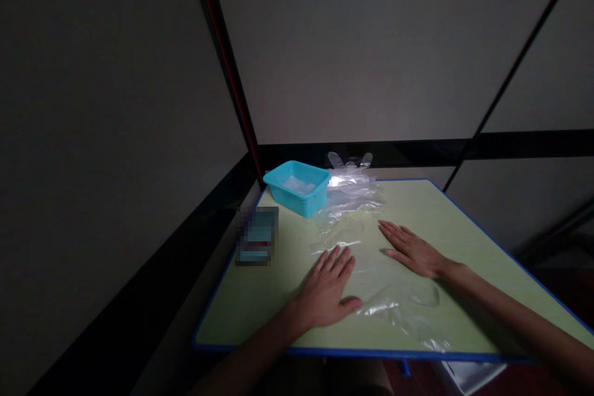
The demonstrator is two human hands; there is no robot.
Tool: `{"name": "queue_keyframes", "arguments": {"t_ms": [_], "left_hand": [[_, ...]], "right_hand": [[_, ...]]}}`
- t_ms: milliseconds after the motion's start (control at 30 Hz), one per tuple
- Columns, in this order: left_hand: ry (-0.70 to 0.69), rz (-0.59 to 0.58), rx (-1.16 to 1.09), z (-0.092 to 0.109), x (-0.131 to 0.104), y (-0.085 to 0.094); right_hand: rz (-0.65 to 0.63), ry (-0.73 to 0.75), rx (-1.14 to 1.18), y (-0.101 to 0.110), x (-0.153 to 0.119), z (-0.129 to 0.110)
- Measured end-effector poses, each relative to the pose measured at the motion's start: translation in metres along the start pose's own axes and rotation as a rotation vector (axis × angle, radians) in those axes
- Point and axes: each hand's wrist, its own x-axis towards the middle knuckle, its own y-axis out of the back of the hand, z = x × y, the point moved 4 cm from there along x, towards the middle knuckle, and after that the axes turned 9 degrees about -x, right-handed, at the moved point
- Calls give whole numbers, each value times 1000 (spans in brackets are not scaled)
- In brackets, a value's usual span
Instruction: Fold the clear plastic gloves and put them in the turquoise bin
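Clear disposable plastic gloves (350, 189) lie in a loose pile at the back of the table, their fingers pointing up toward the wall. In front of them, another thin clear plastic glove (387, 303) is spread over the tabletop between my hands. My left hand (327, 288) rests flat with fingers spread, at the left edge of that glove. Off to the right, my right hand (411, 250) is stretched out flat, palm down, near the glove's right side. Neither hand grips anything. The clear film makes the glove's exact outline hard to follow.
A turquoise plastic basket (304, 203) with whitish clear material inside stands at the back left of the table. A blurred-out flat object (257, 238) lies at the left edge. The pale green table (260, 303) has a blue rim, with walls behind and to the left.
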Motion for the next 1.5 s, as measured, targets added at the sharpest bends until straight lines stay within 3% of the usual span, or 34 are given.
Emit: {"name": "queue_keyframes", "arguments": {"t_ms": [100,167,367,500,667,967,1133,1233,1333,1500], "left_hand": [[36,-22,23,-2,2,2],[49,-18,35,0,4,5],[-81,52,-7,38,22,8],[-100,48,-58,56,34,-7],[-114,-1,-70,44,30,-16],[-15,25,-40,6,-9,3],[-28,-2,-97,4,-13,9],[77,140,-220,-11,-6,19],[219,339,-375,-40,5,29],[286,335,-411,-76,30,27]], "right_hand": [[43,-148,-10,6,-8,9],[71,-190,13,14,-16,-1],[95,-25,36,27,-45,-70],[135,10,40,13,-60,-84],[158,-5,-12,4,-67,-75],[175,-13,55,7,-70,-77],[209,-107,201,41,-35,-52],[176,-158,340,54,12,-33],[121,-177,376,45,60,-21],[2,-192,400,15,108,-16]]}}
